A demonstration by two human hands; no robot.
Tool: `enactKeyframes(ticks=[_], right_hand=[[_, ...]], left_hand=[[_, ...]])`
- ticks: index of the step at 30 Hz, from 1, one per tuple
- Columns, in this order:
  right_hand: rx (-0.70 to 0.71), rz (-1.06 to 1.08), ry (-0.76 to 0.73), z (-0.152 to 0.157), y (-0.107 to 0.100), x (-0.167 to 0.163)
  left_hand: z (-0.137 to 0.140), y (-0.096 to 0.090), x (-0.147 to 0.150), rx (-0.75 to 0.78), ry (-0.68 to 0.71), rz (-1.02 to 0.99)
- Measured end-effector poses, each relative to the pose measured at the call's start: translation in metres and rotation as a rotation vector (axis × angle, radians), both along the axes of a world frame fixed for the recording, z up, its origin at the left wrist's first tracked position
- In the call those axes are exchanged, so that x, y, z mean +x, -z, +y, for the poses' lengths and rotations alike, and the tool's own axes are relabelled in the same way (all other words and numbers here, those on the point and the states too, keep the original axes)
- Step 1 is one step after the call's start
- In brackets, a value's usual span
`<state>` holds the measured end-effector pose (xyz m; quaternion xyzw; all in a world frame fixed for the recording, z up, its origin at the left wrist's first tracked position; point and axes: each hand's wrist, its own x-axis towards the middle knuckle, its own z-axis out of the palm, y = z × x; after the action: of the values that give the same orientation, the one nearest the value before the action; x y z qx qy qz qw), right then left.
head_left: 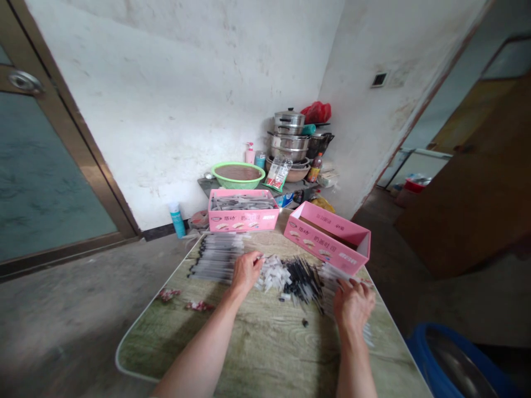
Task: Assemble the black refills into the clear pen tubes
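Left hand (246, 271): fingers curled on white caps (274, 275), beside pens (215, 257).
Right hand (352, 303): fingers bent over clear tubes (332, 273); grip unclear.
Between: black refills (305, 279) on table (265, 342).

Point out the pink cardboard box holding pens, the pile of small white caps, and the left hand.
Pink cardboard box holding pens (243, 220), head view, on its printed front wall.
Pile of small white caps (274, 275), head view, on the pile's middle.
Left hand (246, 271), head view, on its back.
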<state>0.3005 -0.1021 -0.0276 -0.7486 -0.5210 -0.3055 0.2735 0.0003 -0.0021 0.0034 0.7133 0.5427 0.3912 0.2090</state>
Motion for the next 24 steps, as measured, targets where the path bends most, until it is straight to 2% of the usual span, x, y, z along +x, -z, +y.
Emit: enactKeyframes(ticks=[6, 12, 14, 18, 24], right_hand=[[0.007, 0.023, -0.052, 0.001, 0.006, 0.004], [0.126, 0.079, -0.196, 0.007, -0.002, -0.006], [0.168, 0.101, -0.239, 0.008, -0.006, -0.013], [0.209, 0.107, -0.293, 0.009, -0.012, -0.024], [0.21, 0.14, -0.308, 0.009, -0.013, -0.032]], left_hand=[[0.002, 0.002, -0.003, 0.063, -0.041, -0.012], [0.013, -0.001, -0.028, 0.272, -0.239, 0.046], [0.017, 0.0, -0.038, 0.244, -0.3, 0.15], [0.021, 0.003, -0.048, 0.082, -0.33, 0.339], [0.022, 0.003, -0.047, 0.003, -0.303, 0.425]])
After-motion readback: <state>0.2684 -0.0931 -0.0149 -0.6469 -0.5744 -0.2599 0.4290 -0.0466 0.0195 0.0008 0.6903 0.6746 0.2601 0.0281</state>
